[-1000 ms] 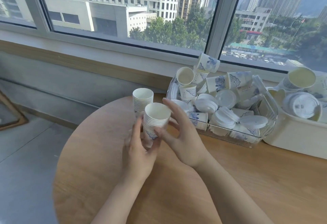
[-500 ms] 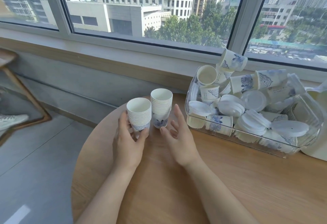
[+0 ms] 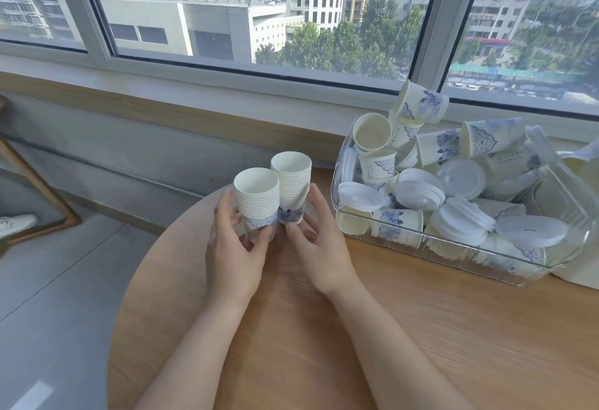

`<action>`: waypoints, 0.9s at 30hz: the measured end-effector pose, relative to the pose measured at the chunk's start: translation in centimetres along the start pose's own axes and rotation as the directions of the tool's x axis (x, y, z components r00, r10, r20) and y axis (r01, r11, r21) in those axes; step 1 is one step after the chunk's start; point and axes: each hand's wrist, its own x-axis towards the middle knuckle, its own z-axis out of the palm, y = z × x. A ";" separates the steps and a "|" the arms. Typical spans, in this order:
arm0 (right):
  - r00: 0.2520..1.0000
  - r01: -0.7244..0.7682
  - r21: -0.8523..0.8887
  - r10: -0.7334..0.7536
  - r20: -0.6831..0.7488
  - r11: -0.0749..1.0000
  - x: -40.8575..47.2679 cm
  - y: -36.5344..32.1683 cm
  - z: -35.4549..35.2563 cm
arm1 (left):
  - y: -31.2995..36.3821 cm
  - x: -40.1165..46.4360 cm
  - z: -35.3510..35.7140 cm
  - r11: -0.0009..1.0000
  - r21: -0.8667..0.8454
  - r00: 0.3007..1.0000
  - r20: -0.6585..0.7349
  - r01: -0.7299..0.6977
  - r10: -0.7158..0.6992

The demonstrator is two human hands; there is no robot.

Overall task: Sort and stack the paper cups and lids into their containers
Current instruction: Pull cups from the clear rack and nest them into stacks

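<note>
Two cup stacks stand touching on the table — left hand grips one, right hand fingers spread beside the other; clear bin of loose cups and lids nearby.

Round wooden table by window; white shoe on grey floor.

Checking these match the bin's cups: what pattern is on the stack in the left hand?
White with a blue ornamental print on the bottom cup of the stack; head view.
</note>
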 end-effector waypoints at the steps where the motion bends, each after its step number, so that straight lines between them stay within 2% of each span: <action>1: 1.000 0.007 -0.002 -0.007 0.006 1.000 -0.3 -0.3 -0.2 | 0.2 -0.3 -0.1 1.000 0.019 1.000 -0.024 -0.001 0.001; 3: 1.000 0.015 -0.026 -0.015 0.016 1.000 -0.9 -1.1 -1.0 | 1.1 -1.2 -0.3 0.996 0.085 0.995 -0.094 -0.023 0.031; 6: 0.998 0.043 -0.061 -0.045 -0.033 0.997 -1.7 -2.1 -2.4 | 3.0 -3.1 0.0 0.982 0.139 0.976 -0.155 -0.130 0.151; 9: 0.990 0.083 -0.086 -0.092 -0.108 0.993 -2.2 -3.0 -4.4 | 4.8 -4.9 1.7 0.961 0.135 0.960 -0.112 -0.240 0.256; 12: 0.982 0.109 -0.143 -0.129 -0.139 0.984 -2.3 -3.8 -7.0 | 5.6 -5.9 4.4 0.942 0.101 0.947 -0.001 -0.320 0.322; 15: 0.970 0.130 -0.227 -0.171 -0.171 0.965 -1.9 -3.9 -9.9 | 5.9 -6.2 7.0 0.950 0.037 0.948 0.080 -0.311 0.307; 20: 0.962 0.111 -0.423 -0.204 -0.184 0.900 0.5 -3.9 -13.9 | 7.0 -5.1 10.2 0.957 0.018 0.957 0.050 -0.288 0.287; 24: 0.966 0.066 -0.623 -0.205 -0.155 0.780 3.9 -3.6 -15.5 | 6.8 -4.1 11.9 0.972 -0.014 0.970 0.059 -0.234 0.234; 27: 0.973 0.047 -0.746 -0.199 -0.117 0.665 6.0 -3.7 -15.7 | 6.4 -3.9 12.3 0.969 -0.016 0.967 0.063 -0.245 0.245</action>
